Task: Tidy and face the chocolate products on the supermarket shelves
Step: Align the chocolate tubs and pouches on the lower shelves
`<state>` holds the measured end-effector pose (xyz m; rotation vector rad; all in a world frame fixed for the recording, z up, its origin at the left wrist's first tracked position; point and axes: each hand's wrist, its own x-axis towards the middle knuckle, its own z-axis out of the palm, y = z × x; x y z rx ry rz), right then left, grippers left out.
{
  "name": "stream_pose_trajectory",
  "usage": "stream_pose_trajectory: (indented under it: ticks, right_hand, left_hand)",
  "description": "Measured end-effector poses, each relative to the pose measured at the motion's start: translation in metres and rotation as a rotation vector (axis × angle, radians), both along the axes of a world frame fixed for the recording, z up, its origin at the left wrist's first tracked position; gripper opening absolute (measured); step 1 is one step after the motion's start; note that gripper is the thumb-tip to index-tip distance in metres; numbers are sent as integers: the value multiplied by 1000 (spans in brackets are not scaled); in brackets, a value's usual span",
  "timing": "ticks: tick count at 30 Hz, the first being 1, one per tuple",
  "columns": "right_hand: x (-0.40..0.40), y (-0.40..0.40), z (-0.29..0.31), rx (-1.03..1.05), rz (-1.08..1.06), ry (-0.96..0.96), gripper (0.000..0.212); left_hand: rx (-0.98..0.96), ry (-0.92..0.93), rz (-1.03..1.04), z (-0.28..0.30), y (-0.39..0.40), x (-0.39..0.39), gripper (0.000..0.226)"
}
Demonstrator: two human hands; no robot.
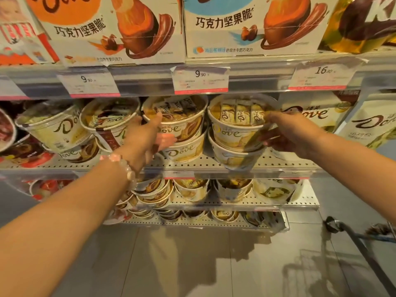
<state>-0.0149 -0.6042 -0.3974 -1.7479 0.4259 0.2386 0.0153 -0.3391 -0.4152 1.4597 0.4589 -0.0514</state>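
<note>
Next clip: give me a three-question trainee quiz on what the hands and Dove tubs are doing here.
1. True or false: the right hand grips the upper tub of the right-hand stack.
2. Which wrist wears the bead bracelet? A) left B) right
3. Fill in: the price tag above the tubs reads 9.__.

Key:
1. True; its thumb lies on the lid's rim and its fingers on the side wall.
2. A; the left hand touches the middle stack's top tub.
3. 90
</note>
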Motion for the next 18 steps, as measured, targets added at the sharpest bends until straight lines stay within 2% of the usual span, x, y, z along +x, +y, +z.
stream_pose_trajectory:
  ticks: [2, 7, 11, 16, 18]
  right_hand:
    - [5, -1, -3, 64, -1, 2, 18]
    - [13, -6, -5, 99, -69, -46, 14]
    - [12, -5, -7, 93, -91, -97, 14]
    - [13, -7, -4, 87, -97, -113, 14]
    - [12, -8, -6, 90, -88, -106, 15]
  left_hand:
    - [-102, 27, 33, 1, -1, 5, 46]
    - [-198, 6, 46, 4, 2, 12, 56]
    - [-198, -26, 38, 1, 7, 11, 56]
    - [-175, -47, -13, 1, 14, 9, 37]
    - [-172, -63, -41, -3, 17, 7, 44]
